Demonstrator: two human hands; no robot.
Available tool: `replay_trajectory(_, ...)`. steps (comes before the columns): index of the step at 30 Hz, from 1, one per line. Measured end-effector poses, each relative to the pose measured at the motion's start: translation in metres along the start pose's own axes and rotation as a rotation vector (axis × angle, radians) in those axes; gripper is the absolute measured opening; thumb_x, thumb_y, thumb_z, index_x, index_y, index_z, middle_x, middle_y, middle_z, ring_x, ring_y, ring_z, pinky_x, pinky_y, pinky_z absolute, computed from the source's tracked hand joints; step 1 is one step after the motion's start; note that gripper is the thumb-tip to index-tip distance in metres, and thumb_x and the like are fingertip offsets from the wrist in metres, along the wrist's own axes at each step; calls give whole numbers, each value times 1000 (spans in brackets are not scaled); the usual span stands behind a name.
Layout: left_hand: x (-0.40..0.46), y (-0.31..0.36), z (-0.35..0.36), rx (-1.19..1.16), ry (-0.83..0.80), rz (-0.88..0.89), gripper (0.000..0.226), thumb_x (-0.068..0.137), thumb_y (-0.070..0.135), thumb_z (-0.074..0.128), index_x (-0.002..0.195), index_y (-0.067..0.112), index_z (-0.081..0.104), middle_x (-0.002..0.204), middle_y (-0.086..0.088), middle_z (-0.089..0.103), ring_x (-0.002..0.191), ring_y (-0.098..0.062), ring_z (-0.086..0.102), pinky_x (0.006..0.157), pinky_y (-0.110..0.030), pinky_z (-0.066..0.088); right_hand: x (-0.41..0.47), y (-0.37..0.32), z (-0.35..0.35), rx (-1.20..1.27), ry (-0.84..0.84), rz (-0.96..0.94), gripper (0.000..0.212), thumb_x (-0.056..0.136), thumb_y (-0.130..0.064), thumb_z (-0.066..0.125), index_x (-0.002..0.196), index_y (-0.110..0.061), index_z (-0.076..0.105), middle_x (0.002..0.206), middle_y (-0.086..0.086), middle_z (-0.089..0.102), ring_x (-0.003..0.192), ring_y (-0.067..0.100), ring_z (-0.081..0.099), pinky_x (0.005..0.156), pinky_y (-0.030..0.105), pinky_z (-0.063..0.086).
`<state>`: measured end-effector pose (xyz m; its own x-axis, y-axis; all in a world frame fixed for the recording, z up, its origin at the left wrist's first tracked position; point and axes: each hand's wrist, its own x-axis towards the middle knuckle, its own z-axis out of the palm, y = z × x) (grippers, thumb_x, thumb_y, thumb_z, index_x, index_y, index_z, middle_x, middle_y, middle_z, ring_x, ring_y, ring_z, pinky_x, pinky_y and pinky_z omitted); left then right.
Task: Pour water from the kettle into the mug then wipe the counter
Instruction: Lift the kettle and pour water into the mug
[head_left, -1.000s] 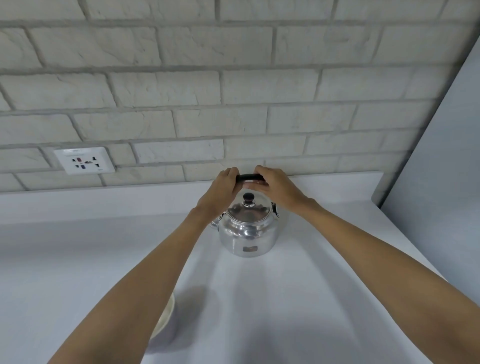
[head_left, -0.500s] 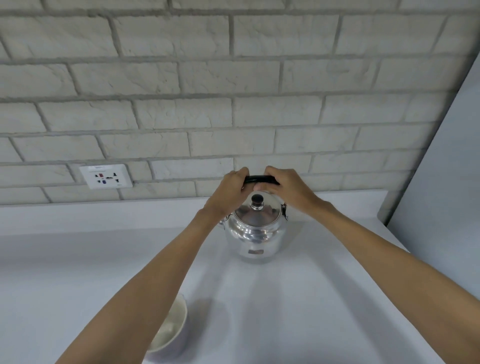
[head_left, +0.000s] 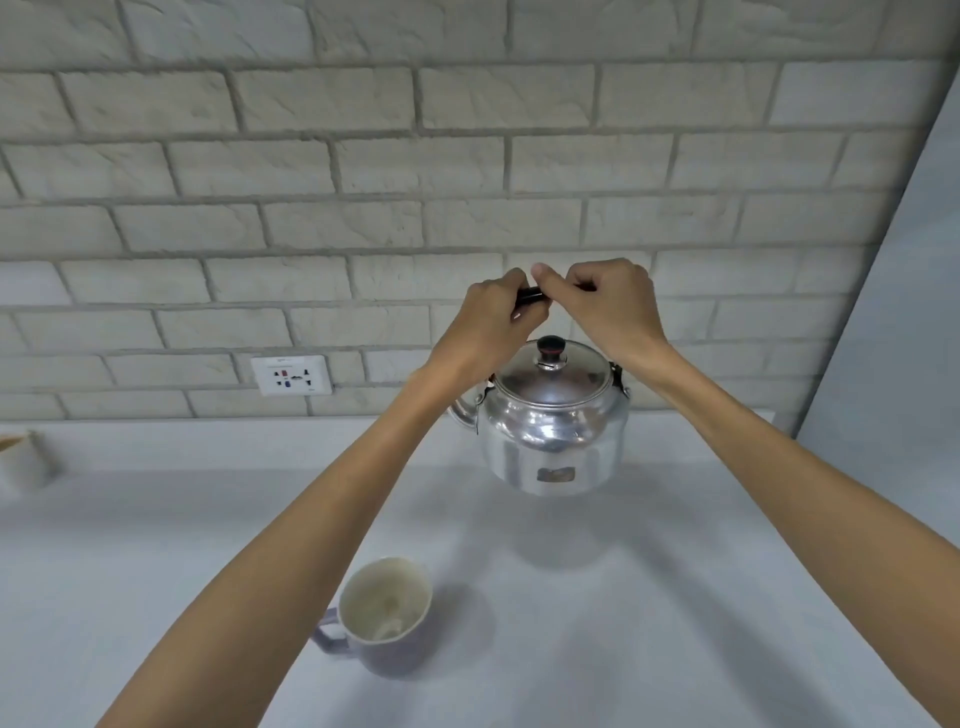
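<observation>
A shiny metal kettle (head_left: 553, 436) with a black lid knob hangs above the white counter (head_left: 649, 597), its shadow on the surface below. Its spout points left, partly hidden by my left wrist. My left hand (head_left: 491, 325) and my right hand (head_left: 608, 304) both grip the black top handle, side by side. A pale lilac mug (head_left: 384, 616) with a cream inside stands empty on the counter, nearer to me and left of the kettle, its handle pointing left behind my left forearm.
A white brick wall runs along the back, with a wall socket (head_left: 292, 375) left of the kettle. A pale panel (head_left: 893, 338) closes off the right side. At the far left edge a white container (head_left: 23, 460) is blurred.
Both hands have lifted the kettle off the counter. The camera has tilted, so the mug now shows in full.
</observation>
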<state>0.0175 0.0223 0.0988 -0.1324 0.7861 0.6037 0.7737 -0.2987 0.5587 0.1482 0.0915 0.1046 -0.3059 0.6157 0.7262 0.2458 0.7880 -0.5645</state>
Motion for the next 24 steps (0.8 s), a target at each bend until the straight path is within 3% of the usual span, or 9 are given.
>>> replay_trajectory(4, -22, 15, -19, 6, 13, 22, 35, 90, 19, 53, 61, 25, 34, 56, 8, 43, 46, 0, 42, 47, -10, 34, -13, -24, -2, -58, 20, 15, 62, 82, -50, 60, 49, -2, 40, 40, -1, 25, 44, 13, 24, 45, 21, 22)
replay_trajectory(8, -50, 12, -28, 30, -10, 43, 27, 91, 21, 55, 69, 14, 40, 58, 7, 43, 51, -7, 39, 50, -12, 34, -35, -39, 0, -115, -22, 52, 59, 81, -50, 60, 47, -8, 36, 42, 0, 25, 46, 15, 24, 50, 31, 26)
replay_trajectory(11, -76, -6, -37, -1, -89, 29, 27, 88, 32, 61, 81, 7, 51, 72, 0, 55, 64, -14, 49, 56, -16, 37, -53, -45, 6, -144, -78, 53, 58, 79, -48, 60, 45, -7, 37, 43, 2, 27, 47, 16, 26, 53, 30, 28)
replay_trajectory(13, -99, -26, -45, -39, -206, -6, 34, 81, 47, 64, 92, 15, 59, 90, 4, 63, 82, -9, 56, 68, -15, 42, -65, -48, 10, -177, -120, 31, 57, 79, -47, 61, 43, -11, 35, 42, 1, 26, 46, 15, 25, 52, 30, 29)
replay_trajectory(15, -127, -49, -52, -139, -268, -110, 39, 75, 60, 60, 99, 28, 62, 101, 15, 62, 97, 1, 56, 82, -15, 44, -75, -51, 15, -229, -167, 2, 57, 79, -47, 62, 43, -14, 33, 41, 0, 25, 45, 14, 23, 50, 30, 27)
replay_trajectory(18, -171, -92, -52, -238, -122, -325, 48, 80, 66, 44, 103, 28, 63, 107, 13, 64, 103, 3, 56, 91, -25, 45, -86, -54, 25, -302, -238, -45, 56, 79, -46, 64, 43, -13, 37, 41, 1, 29, 44, 15, 24, 47, 26, 26)
replay_trajectory(22, -229, -151, -35, -162, 43, -577, 37, 97, 43, 36, 90, 21, 65, 106, -5, 65, 100, -21, 59, 88, -32, 41, -97, -54, 38, -376, -289, -53, 52, 75, -45, 63, 44, -12, 37, 42, 2, 29, 45, 15, 24, 49, 27, 29)
replay_trajectory(24, -258, -169, -24, -171, 70, -692, 37, 98, 39, 35, 88, 18, 64, 107, -10, 65, 98, -25, 59, 83, -33, 43, -102, -53, 43, -403, -317, -60, 53, 75, -47, 63, 44, -13, 37, 41, 1, 29, 44, 16, 25, 47, 26, 28)
